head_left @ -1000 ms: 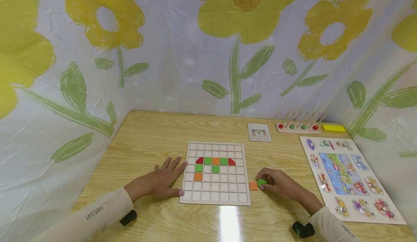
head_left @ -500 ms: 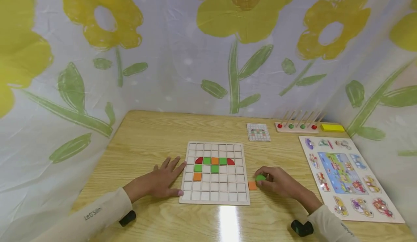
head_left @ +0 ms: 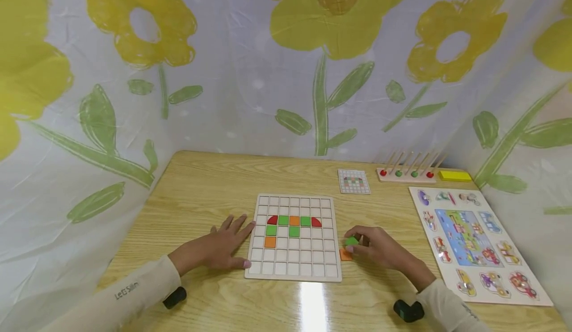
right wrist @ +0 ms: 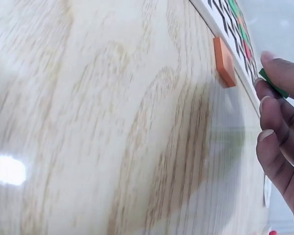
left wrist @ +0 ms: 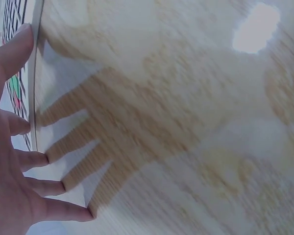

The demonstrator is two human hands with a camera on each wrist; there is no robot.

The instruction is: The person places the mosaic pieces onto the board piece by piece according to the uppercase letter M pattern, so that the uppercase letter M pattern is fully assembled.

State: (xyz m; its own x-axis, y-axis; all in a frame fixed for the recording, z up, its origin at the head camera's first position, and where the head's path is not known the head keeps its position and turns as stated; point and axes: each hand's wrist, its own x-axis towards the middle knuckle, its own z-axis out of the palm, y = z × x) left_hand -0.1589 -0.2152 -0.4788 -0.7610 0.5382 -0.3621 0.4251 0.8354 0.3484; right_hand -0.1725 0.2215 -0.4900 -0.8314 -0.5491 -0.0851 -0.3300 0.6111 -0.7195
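Note:
A pale grid board (head_left: pixel 295 262) lies mid-table, with red, green and orange pieces set in some of its squares. My left hand (head_left: pixel 223 246) rests with spread, straight fingers along the board's left edge; in the left wrist view its thumb (left wrist: pixel 20 46) lies at the rim. Just past the board's right edge, my right hand (head_left: pixel 377 247) pinches a green tile (head_left: pixel 351 241) between thumb and fingers. The right wrist view shows only the edge of this green tile (right wrist: pixel 273 83). An orange square tile (head_left: pixel 346 255) lies on the table beside the board, partly under the held tile.
Behind the board lies a small pattern card (head_left: pixel 354 181). To the back right stand a peg rack (head_left: pixel 406 175) with red and green beads and a yellow block (head_left: pixel 455 175). A picture puzzle board (head_left: pixel 480 247) covers the right side. Flowered fabric (head_left: pixel 232 74) surrounds the table.
My right hand has lifted the green tile from beside the orange one, turned it in the fingers and shifted slightly left toward the board. My left hand stays in place.

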